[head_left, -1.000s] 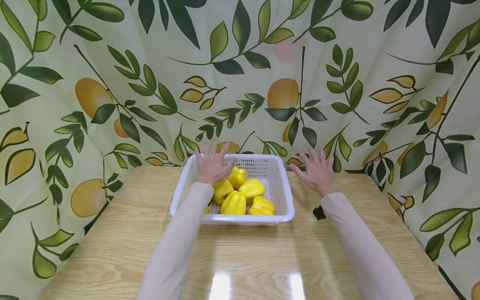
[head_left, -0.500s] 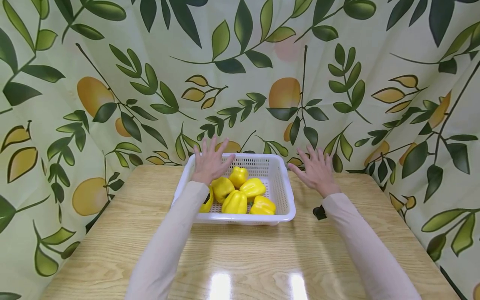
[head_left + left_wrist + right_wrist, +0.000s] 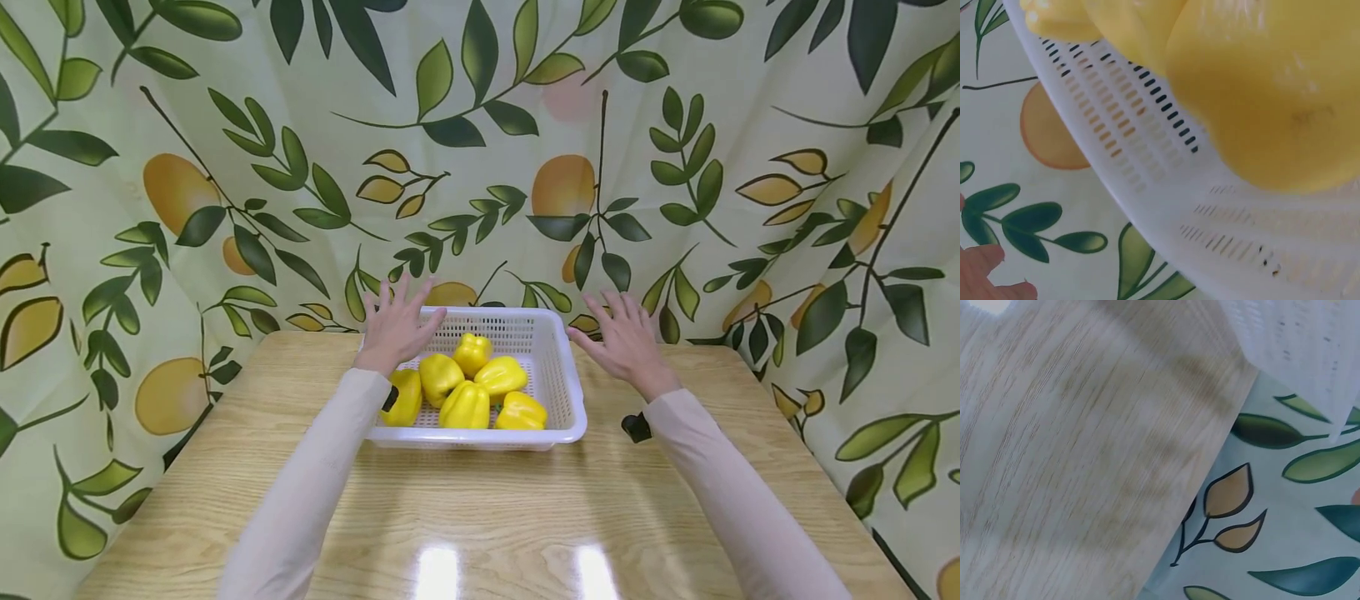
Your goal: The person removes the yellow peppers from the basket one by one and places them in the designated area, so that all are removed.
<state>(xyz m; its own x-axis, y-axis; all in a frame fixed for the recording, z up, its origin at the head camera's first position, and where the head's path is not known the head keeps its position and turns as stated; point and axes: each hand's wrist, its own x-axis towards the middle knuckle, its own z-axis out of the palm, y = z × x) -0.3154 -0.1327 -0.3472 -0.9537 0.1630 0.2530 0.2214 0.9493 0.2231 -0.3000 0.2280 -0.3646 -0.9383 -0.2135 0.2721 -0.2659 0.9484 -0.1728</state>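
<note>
Several yellow bell peppers (image 3: 465, 406) lie inside a white plastic basket (image 3: 480, 437) with slotted walls. My left hand (image 3: 397, 327) is over the basket's left side, fingers spread and straight, holding nothing. In the left wrist view, a large yellow bell pepper (image 3: 1272, 94) fills the upper right, and fingertips of the left hand (image 3: 988, 275) show at the lower left corner. My right hand (image 3: 624, 343) hovers just right of the basket with fingers spread and nothing in it. The right wrist view shows no fingers, only the basket's corner (image 3: 1297, 356) at the upper right.
The basket stands toward the back of a light wood-grain table (image 3: 480, 508), whose edge (image 3: 1210, 469) shows in the right wrist view. Behind and beside the table hangs a pale curtain (image 3: 480, 192) printed with leaves and fruit.
My left hand has shifted left across the basket, uncovering a bell pepper at its left end. The right hand has stayed nearly in place beside the basket.
</note>
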